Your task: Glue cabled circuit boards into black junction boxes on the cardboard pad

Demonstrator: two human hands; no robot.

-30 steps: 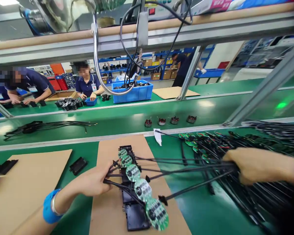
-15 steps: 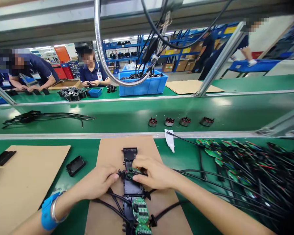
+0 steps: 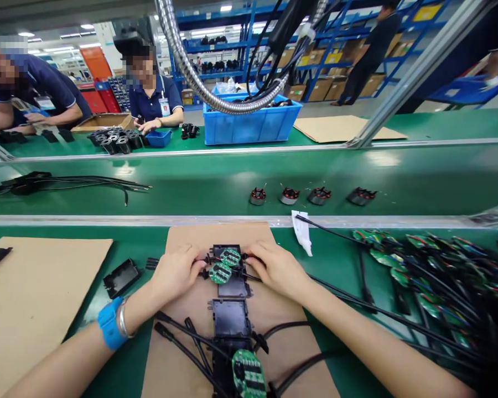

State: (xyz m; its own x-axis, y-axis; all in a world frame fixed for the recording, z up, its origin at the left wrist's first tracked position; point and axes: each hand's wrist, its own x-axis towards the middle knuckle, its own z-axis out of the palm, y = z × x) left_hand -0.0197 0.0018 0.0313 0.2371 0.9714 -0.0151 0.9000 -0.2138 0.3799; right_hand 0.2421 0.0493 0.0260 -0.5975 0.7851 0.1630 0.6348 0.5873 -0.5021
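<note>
Two round green circuit boards (image 3: 221, 273) lie over the far black plastic housings (image 3: 233, 287), which stand in a column on a cardboard sheet (image 3: 191, 342). To the left of the boards, my left hand (image 3: 180, 270) is closed on a short black cable, whose connector end (image 3: 151, 263) sticks out past the wrist side. My right hand (image 3: 274, 268) pinches a black cable (image 3: 253, 276) at the boards' right edge; its fingertips partly hide the grip. Nearer to me, another green board (image 3: 248, 373) with black cables (image 3: 191, 354) rests on a housing.
At right lies a heap of boards with cables (image 3: 431, 287). A white tube (image 3: 302, 235) and several copper-wound motor stators (image 3: 289, 195) are beyond. A loose black housing (image 3: 122, 277) and another cardboard sheet (image 3: 37, 298) are left. Co-workers sit across the bench by a blue bin (image 3: 253, 124).
The hands have moved apart, and the right hand has come off the circuit boards to the cable at their right. The boards now lie flatter over the far housings. The camera view has shifted.
</note>
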